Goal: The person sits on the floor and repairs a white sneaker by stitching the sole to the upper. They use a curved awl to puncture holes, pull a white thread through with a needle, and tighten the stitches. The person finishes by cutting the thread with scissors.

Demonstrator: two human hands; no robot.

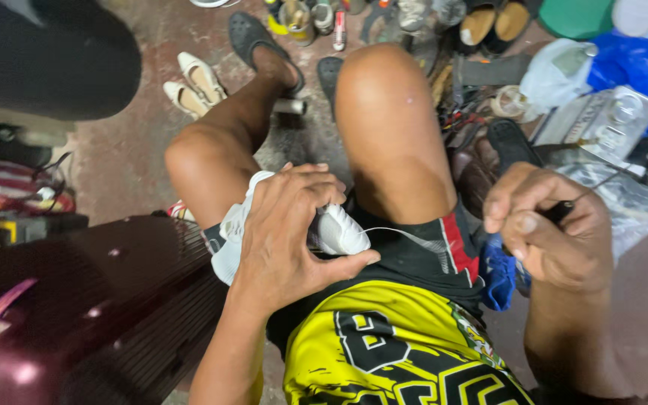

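My left hand (288, 225) grips a white shoe (339, 231) pressed against my lap, between my bare knees; its fingers wrap over the shoe's top and hide most of it. A thin pale thread (406, 235) runs from the shoe's toe toward the right. My right hand (549, 225) is closed around a dark-handled tool (564, 210) with a thin metal shaft pointing up and right, held apart from the shoe near my right thigh.
A dark maroon ribbed case (91, 300) sits close at the left. A pair of cream heeled shoes (193, 82) lies on the floor ahead. Shoes, tins and tools (414, 22) crowd the far side, with a blue plastic bag (639, 60) and a blue cloth (498, 274) at the right.
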